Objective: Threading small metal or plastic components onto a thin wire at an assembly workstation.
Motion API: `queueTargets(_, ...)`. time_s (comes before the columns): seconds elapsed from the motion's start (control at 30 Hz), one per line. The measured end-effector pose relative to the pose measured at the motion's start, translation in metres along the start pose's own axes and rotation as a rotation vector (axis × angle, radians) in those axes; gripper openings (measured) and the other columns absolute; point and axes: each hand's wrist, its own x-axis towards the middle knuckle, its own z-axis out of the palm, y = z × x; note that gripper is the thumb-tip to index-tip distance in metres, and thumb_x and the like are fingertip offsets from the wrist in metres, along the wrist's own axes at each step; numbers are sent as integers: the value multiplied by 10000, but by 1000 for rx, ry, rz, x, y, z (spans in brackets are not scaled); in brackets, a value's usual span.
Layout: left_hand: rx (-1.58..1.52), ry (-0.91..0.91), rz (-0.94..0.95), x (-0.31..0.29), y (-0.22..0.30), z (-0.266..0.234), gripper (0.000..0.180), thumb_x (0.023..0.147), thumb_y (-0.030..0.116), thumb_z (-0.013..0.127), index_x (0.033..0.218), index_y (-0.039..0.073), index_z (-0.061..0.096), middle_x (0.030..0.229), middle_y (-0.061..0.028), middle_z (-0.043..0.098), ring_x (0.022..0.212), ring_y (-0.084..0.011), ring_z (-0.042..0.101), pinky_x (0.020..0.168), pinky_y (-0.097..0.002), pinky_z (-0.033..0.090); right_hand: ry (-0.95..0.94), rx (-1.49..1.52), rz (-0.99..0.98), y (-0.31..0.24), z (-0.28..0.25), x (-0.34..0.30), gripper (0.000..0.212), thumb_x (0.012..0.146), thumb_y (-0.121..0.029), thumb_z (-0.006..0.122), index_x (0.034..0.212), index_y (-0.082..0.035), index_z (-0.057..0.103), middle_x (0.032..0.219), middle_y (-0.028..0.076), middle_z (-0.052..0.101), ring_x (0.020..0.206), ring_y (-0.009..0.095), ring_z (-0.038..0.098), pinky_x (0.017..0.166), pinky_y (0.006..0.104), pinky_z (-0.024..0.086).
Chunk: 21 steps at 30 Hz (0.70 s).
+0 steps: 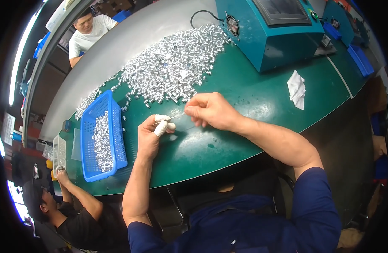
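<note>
My left hand (154, 130), with white covers on several fingertips, pinches a thin, pale rod (173, 117) above the green table. The rod points toward my right hand (211, 110), whose thumb and fingers are closed close to its far end. Whatever sits between those right fingertips is too small to make out. Just beyond both hands spreads a large heap of small, shiny metal cylinders (168, 67). To the left of my left hand stands a blue perforated basket (119, 145) holding more of these metal pieces (102, 143).
A teal machine with a screen (287, 46) stands at the back right, and a crumpled white cloth (296, 90) lies before it. One co-worker (90, 31) sits across the table; another (75, 211) works at the lower left beside a white basket (59, 152).
</note>
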Motion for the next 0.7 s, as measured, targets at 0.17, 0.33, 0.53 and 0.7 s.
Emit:
queueTargets(0.17,-120,-4,-71,-1,5,2,183,943,144,722,1059,9,682,881,-98,732,798,-162,673,762,-296,546,71,-504,-639,4,-9,5,238,1004,-230,654,932,-11,711,754,62,694,647,125,657,563,255,509)
queueTargets(0.33,52,21,2,-5,8,12,182,945,137,719,1064,4,686,893,-101,739,797,-165,682,778,-301,551,-55,-126,58,-7,-9,1,250,1016,-239,633,930,-16,705,734,38,680,601,116,639,539,259,503)
queueTargets(0.53,73,34,10,-4,4,3,178,938,93,713,1082,-10,696,923,-121,745,814,-176,699,788,-310,572,-54,-10,110,-3,-2,1,185,986,-211,673,948,-31,692,786,47,681,629,146,648,546,282,508)
queueTargets(0.7,-54,10,-47,0,3,-2,197,949,127,711,1091,-9,693,913,-116,743,810,-174,693,783,-311,566,70,-625,-731,0,-5,0,122,901,-128,740,976,-41,698,826,73,689,641,224,652,577,348,513)
